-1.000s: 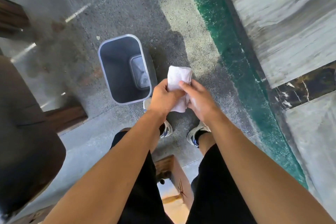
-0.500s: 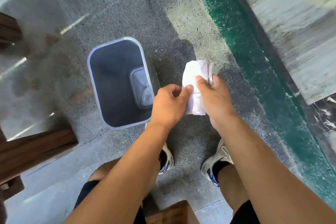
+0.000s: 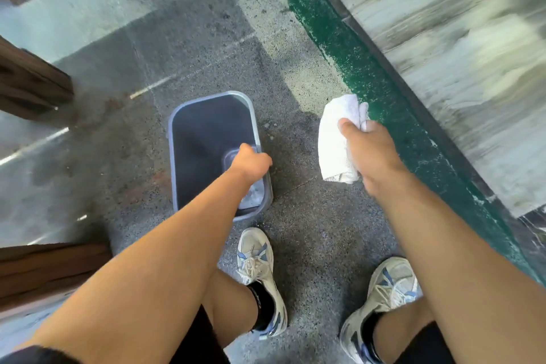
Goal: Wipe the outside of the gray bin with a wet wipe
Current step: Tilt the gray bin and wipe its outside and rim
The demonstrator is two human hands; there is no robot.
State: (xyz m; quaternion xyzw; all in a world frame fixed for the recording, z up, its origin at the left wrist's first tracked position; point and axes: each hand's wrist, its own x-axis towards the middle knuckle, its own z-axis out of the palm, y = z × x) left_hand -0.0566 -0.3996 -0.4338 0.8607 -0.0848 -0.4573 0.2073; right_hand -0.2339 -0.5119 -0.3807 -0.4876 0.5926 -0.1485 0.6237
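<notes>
Nearest the camera, two bare forearms reach forward over black shorts and a pair of white mesh sneakers [image 3: 261, 272] with blue trim, planted on speckled gray concrete floor [image 3: 319, 216]. Left hand [image 3: 251, 161]: fingers curled over the right-hand rim of the gray bin [image 3: 189, 139], gripping it. Bin stands upright on the floor just ahead of the left shoe; rounded-rectangular mouth, smooth plastic, pale rim, dark inside. Right hand [image 3: 369, 151]: raised to the right of the bin, apart from it, thumb and fingers pinching a white wipe [image 3: 335, 139], folded into a soft, nubbly oblong pad. Beyond the right hand, a green painted strip [image 3: 354, 68] runs diagonally beside a streaked stone-look surface, blurred. Far left: dark brown wooden furniture [image 3: 32, 83], edges only.
</notes>
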